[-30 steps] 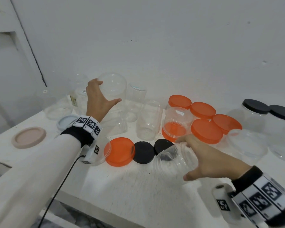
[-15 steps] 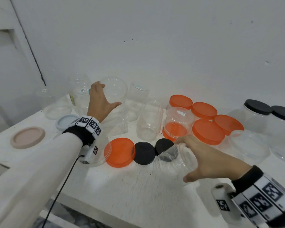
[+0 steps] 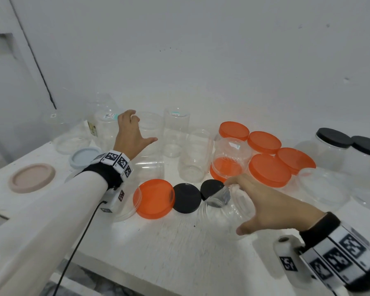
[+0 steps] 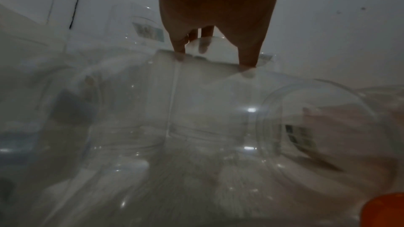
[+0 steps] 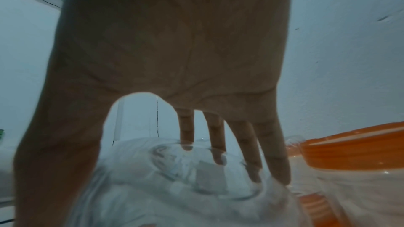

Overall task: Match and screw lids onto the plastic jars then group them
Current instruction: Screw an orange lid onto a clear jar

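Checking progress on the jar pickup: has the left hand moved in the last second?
Yes. The left hand with its clear jar has come down, lower against the labelled jar behind it.

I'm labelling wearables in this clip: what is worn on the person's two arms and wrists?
Both wrists carry a black cuff ringed by a white band of black square code markers, left and right. Under each hangs a white camera housing with another marker. A black cable trails from the left housing. The left arm wears a cream long sleeve.
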`<state>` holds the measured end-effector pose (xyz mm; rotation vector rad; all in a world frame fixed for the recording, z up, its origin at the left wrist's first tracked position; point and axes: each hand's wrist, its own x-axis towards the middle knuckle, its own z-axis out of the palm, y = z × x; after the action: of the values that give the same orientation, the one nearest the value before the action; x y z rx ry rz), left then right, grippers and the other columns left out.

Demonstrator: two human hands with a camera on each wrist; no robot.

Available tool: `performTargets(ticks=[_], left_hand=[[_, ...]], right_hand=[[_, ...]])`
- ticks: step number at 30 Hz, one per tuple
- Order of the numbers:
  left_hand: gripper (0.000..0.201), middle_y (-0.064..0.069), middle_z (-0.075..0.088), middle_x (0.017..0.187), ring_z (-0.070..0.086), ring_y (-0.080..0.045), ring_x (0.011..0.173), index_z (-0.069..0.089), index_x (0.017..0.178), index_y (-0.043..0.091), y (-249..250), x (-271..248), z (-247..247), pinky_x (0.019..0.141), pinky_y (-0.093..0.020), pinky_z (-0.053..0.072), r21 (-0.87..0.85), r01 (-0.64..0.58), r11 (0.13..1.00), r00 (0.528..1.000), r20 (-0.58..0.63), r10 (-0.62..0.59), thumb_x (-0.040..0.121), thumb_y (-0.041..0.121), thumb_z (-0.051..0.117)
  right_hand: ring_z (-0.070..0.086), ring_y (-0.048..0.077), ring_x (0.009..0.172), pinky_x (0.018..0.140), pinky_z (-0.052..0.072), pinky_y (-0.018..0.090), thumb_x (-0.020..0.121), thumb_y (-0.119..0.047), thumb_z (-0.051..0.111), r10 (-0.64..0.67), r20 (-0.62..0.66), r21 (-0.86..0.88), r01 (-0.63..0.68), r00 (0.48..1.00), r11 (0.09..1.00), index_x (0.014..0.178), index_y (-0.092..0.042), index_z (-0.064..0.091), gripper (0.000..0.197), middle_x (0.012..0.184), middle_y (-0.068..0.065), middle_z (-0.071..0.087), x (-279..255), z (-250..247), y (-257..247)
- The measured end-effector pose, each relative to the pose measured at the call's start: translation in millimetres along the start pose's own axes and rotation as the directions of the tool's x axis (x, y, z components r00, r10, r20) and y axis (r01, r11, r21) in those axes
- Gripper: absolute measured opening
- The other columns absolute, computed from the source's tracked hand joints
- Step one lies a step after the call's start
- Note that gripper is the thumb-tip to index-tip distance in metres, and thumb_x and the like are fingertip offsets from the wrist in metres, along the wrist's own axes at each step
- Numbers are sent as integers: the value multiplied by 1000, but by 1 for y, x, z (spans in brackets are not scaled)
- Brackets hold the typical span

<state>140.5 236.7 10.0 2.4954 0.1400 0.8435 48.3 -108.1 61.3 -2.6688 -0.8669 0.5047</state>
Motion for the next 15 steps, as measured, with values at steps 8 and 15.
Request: performTargets(ticks=[8, 15], left_hand=[[52, -19, 48, 120, 37, -29, 118, 53, 110, -5, 1, -1, 0, 91, -35, 39, 59, -12, 998, 997, 74, 8, 75, 25, 76], [52, -16, 49, 124, 37, -28, 122, 51, 118, -4, 4, -1, -7, 91, -37, 39, 131, 1, 991, 990, 142, -19, 82, 28, 70]], right_hand=[[43, 1, 113, 92, 44, 24, 61, -43, 82, -2, -4, 2, 2, 1000, 1000, 134, -39, 24, 93, 129, -25, 30, 2, -1, 0], [39, 1, 114, 91, 42, 18, 63, -41, 81, -48, -11, -1, 48, 999, 999, 136, -46, 22, 94, 128, -22, 27, 4, 1, 4]])
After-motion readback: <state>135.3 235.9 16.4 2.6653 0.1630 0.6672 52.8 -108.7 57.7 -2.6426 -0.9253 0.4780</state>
